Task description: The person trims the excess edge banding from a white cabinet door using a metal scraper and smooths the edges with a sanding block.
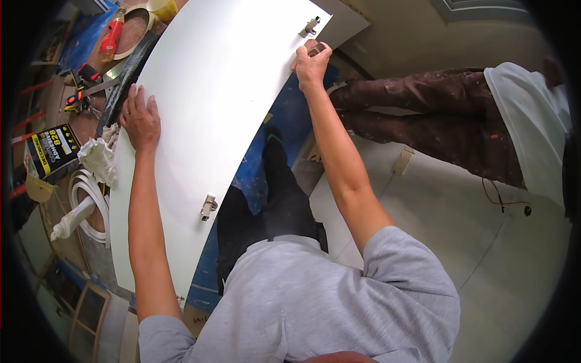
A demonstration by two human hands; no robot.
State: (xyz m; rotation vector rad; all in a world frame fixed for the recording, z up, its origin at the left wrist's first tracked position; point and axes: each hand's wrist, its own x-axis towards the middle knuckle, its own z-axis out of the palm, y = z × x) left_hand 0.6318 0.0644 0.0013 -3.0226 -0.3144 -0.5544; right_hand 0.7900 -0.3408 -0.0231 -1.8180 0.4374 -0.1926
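We are pressing our left hand (140,118) flat, fingers spread, on the left edge of the big white door (206,103). The door is lying tilted across the middle. Our right hand (311,63) is gripping its right edge, just below a metal hinge (309,26).

the person wears a light grey short-sleeved cotton t-shirt (315,302), its sleeves ending above the elbows and its fabric creased across the chest. both forearms are bare. a thin ring band sits on a finger of the left hand (140,118). below the shirt show dark black trousers (272,206).
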